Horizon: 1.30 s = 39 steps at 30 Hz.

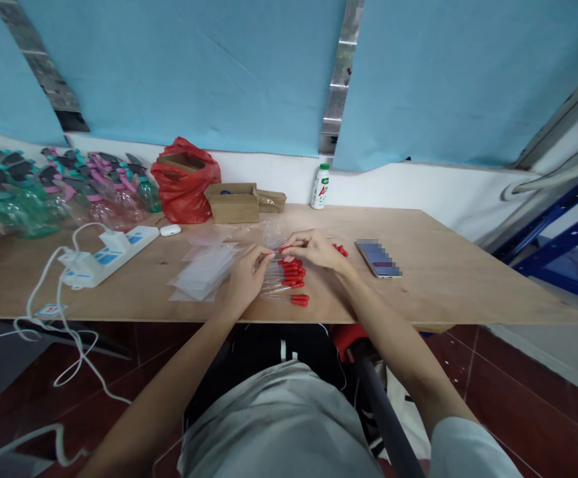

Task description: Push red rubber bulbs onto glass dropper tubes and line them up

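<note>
Several glass droppers with red rubber bulbs [293,272] lie in a row on the wooden table, their clear tubes pointing left. My right hand [313,248] is above them, thumb and fingers pinched on the red bulb of a dropper [284,250]. Close by on the left, my left hand [249,273] is closed, its thumb and forefinger pressed together near that dropper's tube. Whatever sits between the left fingertips is too small to make out. Beside my left hand is a stack of clear plastic bags [202,272].
A phone [379,259] lies to the right and a white bottle [320,187] stands at the back. Cardboard boxes [234,203], a red plastic bag [184,186], a power strip [119,255] with white cables, and several spray bottles [30,206] occupy the left.
</note>
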{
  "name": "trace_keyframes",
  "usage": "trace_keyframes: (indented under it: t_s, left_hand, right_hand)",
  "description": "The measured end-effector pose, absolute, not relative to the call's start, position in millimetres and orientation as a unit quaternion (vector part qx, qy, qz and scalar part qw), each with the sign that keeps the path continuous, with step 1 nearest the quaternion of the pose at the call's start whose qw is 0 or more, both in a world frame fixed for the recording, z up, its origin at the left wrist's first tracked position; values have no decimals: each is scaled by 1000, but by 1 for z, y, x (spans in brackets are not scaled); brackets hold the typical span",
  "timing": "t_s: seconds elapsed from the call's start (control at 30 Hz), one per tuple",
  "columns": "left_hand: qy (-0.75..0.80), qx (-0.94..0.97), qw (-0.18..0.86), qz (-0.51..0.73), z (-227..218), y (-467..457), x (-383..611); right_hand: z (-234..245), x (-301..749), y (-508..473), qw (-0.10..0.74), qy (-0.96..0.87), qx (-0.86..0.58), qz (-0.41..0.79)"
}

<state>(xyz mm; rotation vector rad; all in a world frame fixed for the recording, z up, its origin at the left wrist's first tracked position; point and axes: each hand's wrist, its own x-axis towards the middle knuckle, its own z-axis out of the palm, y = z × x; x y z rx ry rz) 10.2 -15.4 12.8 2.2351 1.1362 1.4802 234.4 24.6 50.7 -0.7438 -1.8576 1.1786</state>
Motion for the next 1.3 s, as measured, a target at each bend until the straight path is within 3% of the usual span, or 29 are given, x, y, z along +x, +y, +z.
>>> trace_keyframes:
  t_s: [0.7,1.03,1.3]
  left_hand:
    - [391,758,147,501,10,-13,10]
    - [413,722,170,528,7,-12,16]
    - [412,754,155,488,11,-19,14]
  right_hand:
    - [45,224,26,386,-710,-280,519]
    - [45,221,26,445,-716,-241,480]
    - [54,231,22,389,-708,-254,532]
